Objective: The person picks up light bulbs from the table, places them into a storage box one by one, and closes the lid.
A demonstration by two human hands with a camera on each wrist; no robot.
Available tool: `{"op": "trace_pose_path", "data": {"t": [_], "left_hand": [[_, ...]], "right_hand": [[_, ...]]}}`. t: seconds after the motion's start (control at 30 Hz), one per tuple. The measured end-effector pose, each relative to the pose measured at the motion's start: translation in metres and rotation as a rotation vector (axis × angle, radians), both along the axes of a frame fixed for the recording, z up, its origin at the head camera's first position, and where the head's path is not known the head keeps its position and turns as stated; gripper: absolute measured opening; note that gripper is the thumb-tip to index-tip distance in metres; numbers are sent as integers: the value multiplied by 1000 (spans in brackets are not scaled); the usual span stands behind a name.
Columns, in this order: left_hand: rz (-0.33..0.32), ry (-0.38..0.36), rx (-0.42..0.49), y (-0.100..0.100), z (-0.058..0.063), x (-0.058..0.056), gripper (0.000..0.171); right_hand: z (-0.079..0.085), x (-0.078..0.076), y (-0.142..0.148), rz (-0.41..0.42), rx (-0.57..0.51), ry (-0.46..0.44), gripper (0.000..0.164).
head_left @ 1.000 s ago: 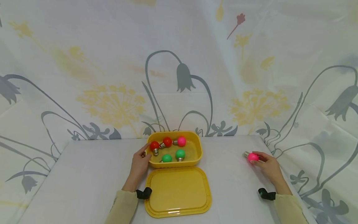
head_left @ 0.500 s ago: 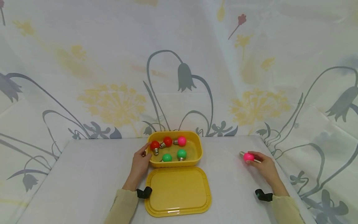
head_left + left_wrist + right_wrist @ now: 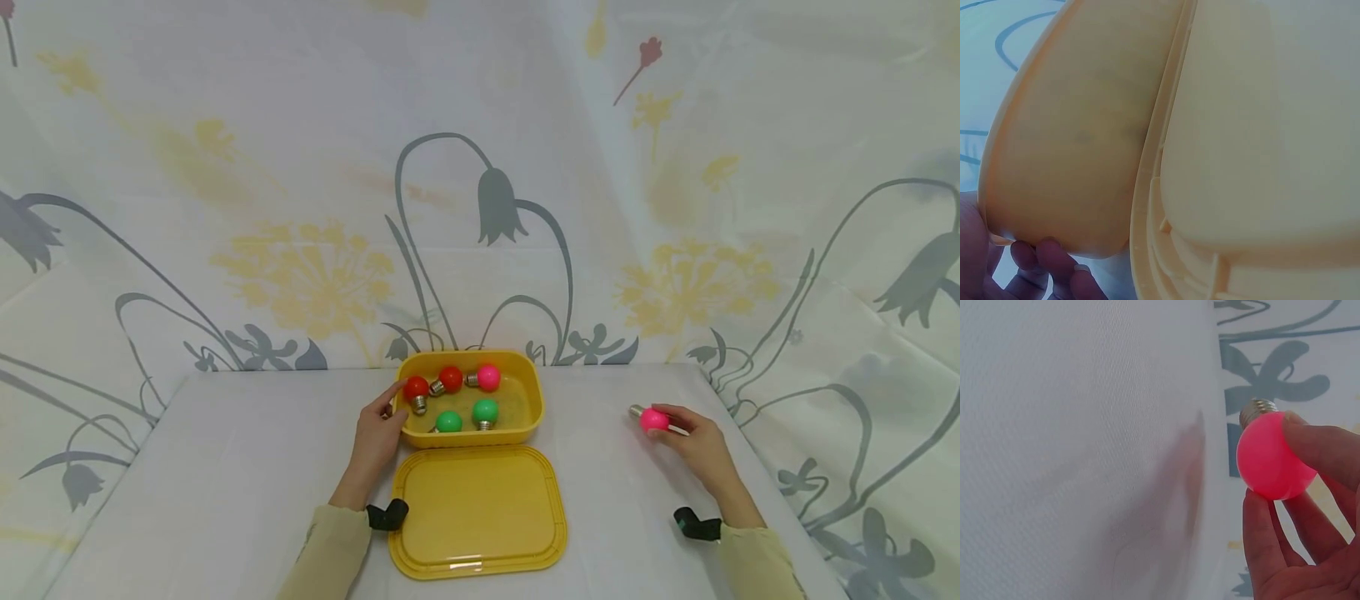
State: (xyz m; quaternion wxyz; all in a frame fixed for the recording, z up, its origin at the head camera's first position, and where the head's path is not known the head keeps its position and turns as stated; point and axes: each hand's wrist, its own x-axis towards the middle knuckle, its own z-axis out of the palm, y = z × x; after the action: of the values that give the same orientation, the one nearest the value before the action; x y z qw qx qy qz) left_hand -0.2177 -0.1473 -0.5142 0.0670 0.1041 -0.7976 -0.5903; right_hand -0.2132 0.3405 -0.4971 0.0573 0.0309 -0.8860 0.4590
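My right hand (image 3: 705, 450) pinches a pink light bulb (image 3: 654, 419) above the table at the right. In the right wrist view, thumb and fingertips press the round part of that bulb (image 3: 1275, 456), and its metal screw base points away. At the middle, my left hand (image 3: 377, 433) grips the left rim of a yellow plastic box (image 3: 519, 408). Its fingertips (image 3: 1057, 253) curl against the box wall in the left wrist view. Inside the box lie two red bulbs (image 3: 451, 379), another pink bulb (image 3: 489, 377) and two green bulbs (image 3: 485, 411).
A yellow lid (image 3: 480, 512) lies flat in front of the box, close against its near side. White cloth covers the table (image 3: 262, 467). Behind and at the sides hangs a flower-patterned curtain (image 3: 315, 167).
My right hand has moved left over the table with the pink bulb. The left hand keeps its grip on the box, and the bulbs inside lie as before.
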Motion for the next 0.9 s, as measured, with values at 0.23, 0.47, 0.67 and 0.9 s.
{"op": "trace_pose_path", "data": {"t": [0.23,0.47,0.67,0.9], "left_hand": [[-2,-10,18,0,2,2,53],[-3,-5,16,1,2,3,54],[-3,-16,17,1,3,3,54],[-1,-28,18,0,3,3,54]], "right_hand": [[-1,0,-8,10,4,-20,47],[0,-1,-17,20,-28,-32,48],[0,-3,-25,33,-44,-32,48],[1,-6,-34,68,-85,-42,46]]}}
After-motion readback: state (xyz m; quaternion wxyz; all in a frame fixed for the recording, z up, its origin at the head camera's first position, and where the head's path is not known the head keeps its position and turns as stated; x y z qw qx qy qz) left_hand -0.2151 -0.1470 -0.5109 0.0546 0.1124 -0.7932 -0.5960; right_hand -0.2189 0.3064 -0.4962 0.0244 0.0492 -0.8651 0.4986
